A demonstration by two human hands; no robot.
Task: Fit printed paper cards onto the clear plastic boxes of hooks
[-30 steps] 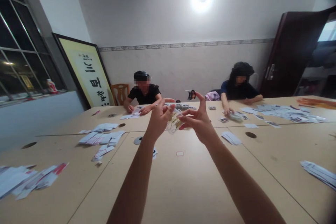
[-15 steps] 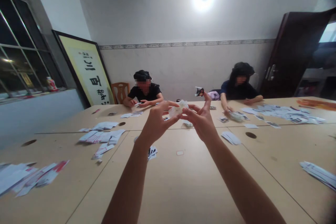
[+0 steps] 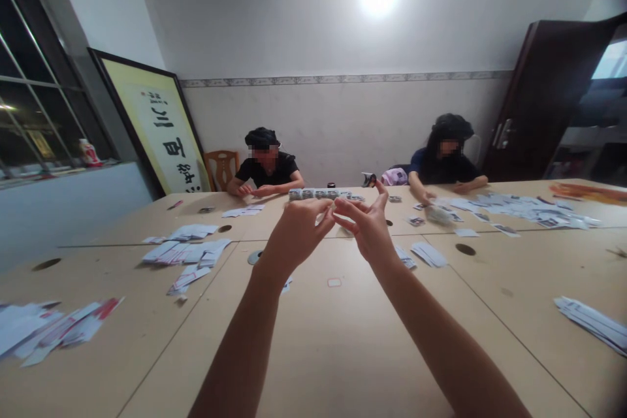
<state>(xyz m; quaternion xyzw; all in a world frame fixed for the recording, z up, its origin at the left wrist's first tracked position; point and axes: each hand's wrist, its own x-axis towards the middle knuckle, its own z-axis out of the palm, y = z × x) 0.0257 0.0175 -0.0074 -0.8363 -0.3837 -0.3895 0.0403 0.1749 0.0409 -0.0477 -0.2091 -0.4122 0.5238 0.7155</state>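
Observation:
My left hand [image 3: 298, 234] and my right hand [image 3: 366, 227] are raised over the middle of the table, fingertips meeting. Between them they pinch a small pale piece [image 3: 333, 207], mostly hidden by the fingers; its kind does not show. My left hand's fingers are bent over with the thumb beneath. On my right hand one finger points up, apart from the pinch. Behind my hands stands a row of small clear packs [image 3: 321, 194]. Below them on the table [image 3: 323, 353] lies a small red-edged label [image 3: 334, 283].
Piles of white paper slips [image 3: 189, 253] lie at left, more slips [image 3: 524, 206] at far right, and a stack [image 3: 590, 323] at the right edge. Two people sit across the table; one has a hand at a blurred clear bag [image 3: 441, 212]. The tabletop has round holes [image 3: 465, 249].
My hands have drawn closer together, and the crumpled translucent thing seen between them is now mostly hidden. The row of packs behind shows more fully. The view has shifted slightly.

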